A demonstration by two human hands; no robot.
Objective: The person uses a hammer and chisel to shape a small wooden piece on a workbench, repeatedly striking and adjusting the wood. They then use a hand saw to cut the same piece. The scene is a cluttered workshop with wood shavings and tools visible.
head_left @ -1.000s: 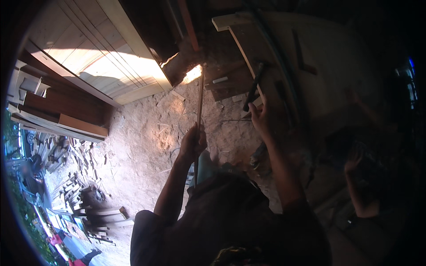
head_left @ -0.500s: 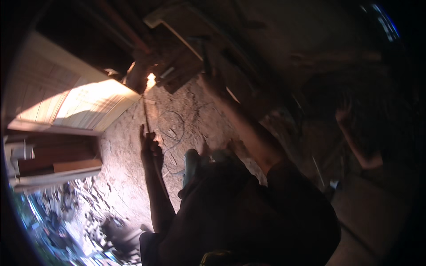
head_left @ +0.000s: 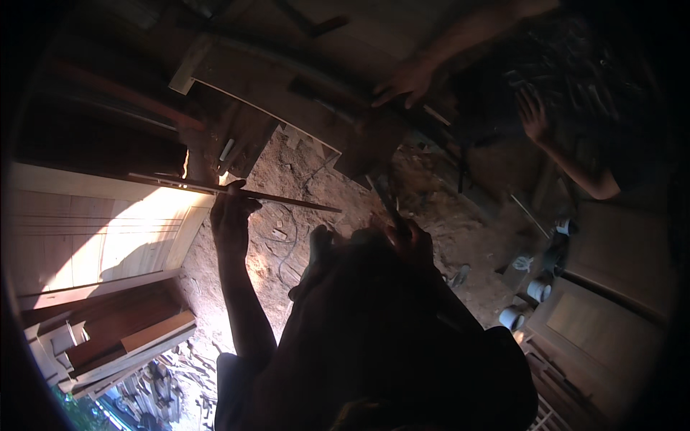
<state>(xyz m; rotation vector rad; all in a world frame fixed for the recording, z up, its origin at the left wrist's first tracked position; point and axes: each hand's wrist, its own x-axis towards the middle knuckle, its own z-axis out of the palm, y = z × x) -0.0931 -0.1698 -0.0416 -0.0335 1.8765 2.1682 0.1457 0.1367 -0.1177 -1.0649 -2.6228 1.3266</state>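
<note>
My left hand [head_left: 233, 215] is closed around a long, thin wooden strip [head_left: 295, 202]. The strip lies almost level, its left end over the sunlit panel and its right end above the dirt floor. Close in front of my body, my right hand [head_left: 415, 243] is wrapped around a narrow, dark, bar-like tool [head_left: 384, 197] that points up and away toward the workbench [head_left: 266, 97]. Shadow hides the tool's far end, so its kind is unclear.
At the far right, a co-worker's hands [head_left: 406, 82] rest over the bench. A pale wooden panel [head_left: 93, 230] stands left, above stacked boards [head_left: 136, 323]. White containers [head_left: 539, 290] and another panel [head_left: 604, 323] are at right. Wood scraps [head_left: 154, 391] lie lower left; a cable [head_left: 287, 258] crosses the floor.
My right hand has drawn back from the bench toward my body with the tool. The strip in my left hand has swung from pointing away to lying crosswise. The co-worker's arm now reaches over the bench.
</note>
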